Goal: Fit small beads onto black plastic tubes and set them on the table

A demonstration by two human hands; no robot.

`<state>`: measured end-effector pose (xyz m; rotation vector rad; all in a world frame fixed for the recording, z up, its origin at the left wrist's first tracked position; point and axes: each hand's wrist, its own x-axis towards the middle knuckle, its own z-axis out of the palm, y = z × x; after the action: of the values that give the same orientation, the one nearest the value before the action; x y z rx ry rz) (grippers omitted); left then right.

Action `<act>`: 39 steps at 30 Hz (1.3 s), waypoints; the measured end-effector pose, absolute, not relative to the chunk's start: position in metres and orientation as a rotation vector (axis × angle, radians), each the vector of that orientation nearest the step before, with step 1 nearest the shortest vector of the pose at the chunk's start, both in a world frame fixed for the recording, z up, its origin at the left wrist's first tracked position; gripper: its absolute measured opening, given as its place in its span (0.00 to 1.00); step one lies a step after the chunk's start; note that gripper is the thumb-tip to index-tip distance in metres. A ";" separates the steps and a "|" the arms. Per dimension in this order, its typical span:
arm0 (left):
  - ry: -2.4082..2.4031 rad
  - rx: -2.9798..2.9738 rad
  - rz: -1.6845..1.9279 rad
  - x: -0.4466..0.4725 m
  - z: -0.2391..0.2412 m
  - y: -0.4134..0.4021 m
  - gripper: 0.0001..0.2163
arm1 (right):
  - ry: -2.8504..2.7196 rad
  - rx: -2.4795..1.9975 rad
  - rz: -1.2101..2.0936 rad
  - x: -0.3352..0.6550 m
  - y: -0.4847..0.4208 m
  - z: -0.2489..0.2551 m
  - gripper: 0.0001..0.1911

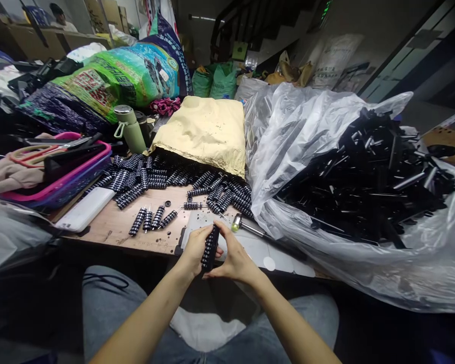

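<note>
Between both hands, over the table's front edge, is a black oblong block with rows of white digits (211, 248). My left hand (193, 249) is wrapped around its left side. On the other side my right hand (234, 254) has its thumb and fingers closed on the block's two ends. Just beyond lies a small hammer (247, 227) with a yellowish clear tip, on a grey plate (263, 253). Several separate rods of black wheels with white digits (137, 222) lie to the left of my hands. A larger heap of such rods (227, 196) spreads behind them.
A clear plastic bag (288, 167) full of black parts (367, 187) fills the right side. A pale yellow sack (207, 129) stands at the back. At left are a white oblong case (85, 209), a pink-rimmed basket (66, 177) and a green flask (129, 132).
</note>
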<state>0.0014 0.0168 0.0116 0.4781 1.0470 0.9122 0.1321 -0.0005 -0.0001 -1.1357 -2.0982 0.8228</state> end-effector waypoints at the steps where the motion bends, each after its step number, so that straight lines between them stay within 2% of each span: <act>1: 1.050 0.488 0.898 0.002 0.010 0.018 0.12 | -2.068 -1.150 0.840 0.131 -0.001 -0.002 0.59; 7: 1.061 0.518 0.845 0.003 0.005 0.022 0.11 | -1.940 -1.238 0.863 0.126 -0.001 -0.013 0.57; 11: 1.105 0.676 0.826 0.001 0.003 0.022 0.15 | -1.934 -1.335 0.746 0.124 0.000 -0.015 0.52; 15: 1.279 1.419 0.926 0.001 -0.009 0.015 0.19 | -1.930 -1.381 0.473 0.121 0.005 -0.028 0.44; 18: 1.412 1.909 0.855 0.002 -0.029 0.014 0.27 | -1.942 -1.395 0.268 0.115 0.010 -0.046 0.36; 23: 1.375 2.345 0.675 -0.005 -0.052 0.029 0.24 | -2.042 -1.474 0.072 0.149 0.012 -0.064 0.38; 24: 1.323 2.396 0.671 -0.009 -0.053 0.031 0.23 | -2.034 -1.552 0.003 0.167 0.011 -0.063 0.35; 27: 1.237 2.532 0.725 -0.020 -0.049 0.033 0.22 | -1.883 -1.912 -0.309 0.220 0.009 -0.053 0.15; 29: 1.256 2.650 0.749 -0.024 -0.044 0.030 0.21 | -1.976 -2.037 -0.378 0.242 0.006 -0.044 0.08; 32: 1.312 2.781 0.719 -0.027 -0.039 0.027 0.20 | -2.158 -1.997 -0.277 0.242 0.000 -0.034 0.07; 39: 1.386 2.838 0.723 -0.027 -0.039 0.025 0.20 | -1.966 -1.961 0.319 0.195 -0.024 -0.001 0.14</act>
<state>-0.0273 0.0246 -0.0387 2.8382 1.3861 0.7231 0.1951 -0.0243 -0.0010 -1.9613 -1.9656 0.3186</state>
